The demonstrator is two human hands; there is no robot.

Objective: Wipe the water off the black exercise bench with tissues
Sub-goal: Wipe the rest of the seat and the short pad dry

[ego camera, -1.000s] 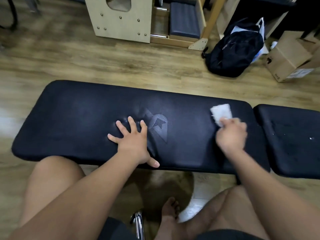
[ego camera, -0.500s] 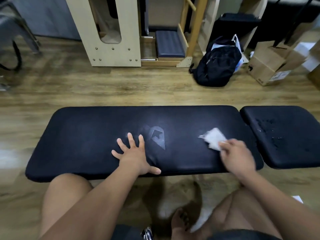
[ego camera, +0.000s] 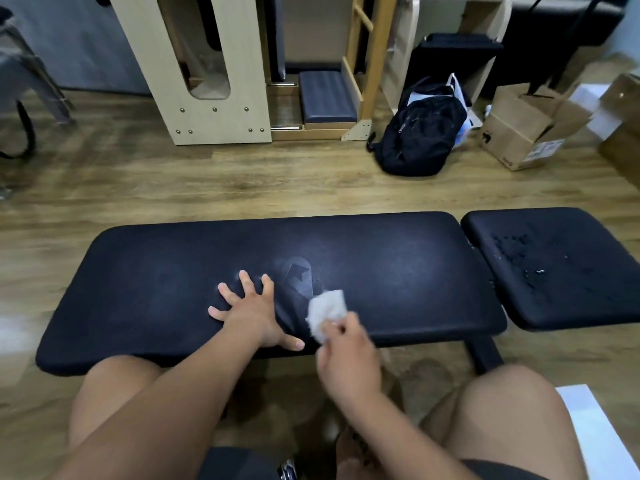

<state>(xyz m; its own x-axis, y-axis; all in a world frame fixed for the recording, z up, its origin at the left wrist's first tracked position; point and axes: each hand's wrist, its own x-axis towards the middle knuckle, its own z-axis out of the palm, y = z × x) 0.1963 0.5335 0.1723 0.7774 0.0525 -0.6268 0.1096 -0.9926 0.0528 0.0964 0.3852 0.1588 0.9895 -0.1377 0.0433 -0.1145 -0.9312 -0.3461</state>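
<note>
On the bench [ego camera: 381,271] — left hand [ego camera: 254,315] splayed flat, right hand [ego camera: 346,362] pinching tissue [ego camera: 327,311].

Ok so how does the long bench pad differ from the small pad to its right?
The long pad is far longer than the small pad. The small pad carries scattered water droplets; the long pad shows none plainly. The long pad has an embossed logo, the left hand flat on it and the right hand holding a tissue against it; the small pad has none of these. Both are black, padded, with rounded corners.
</note>
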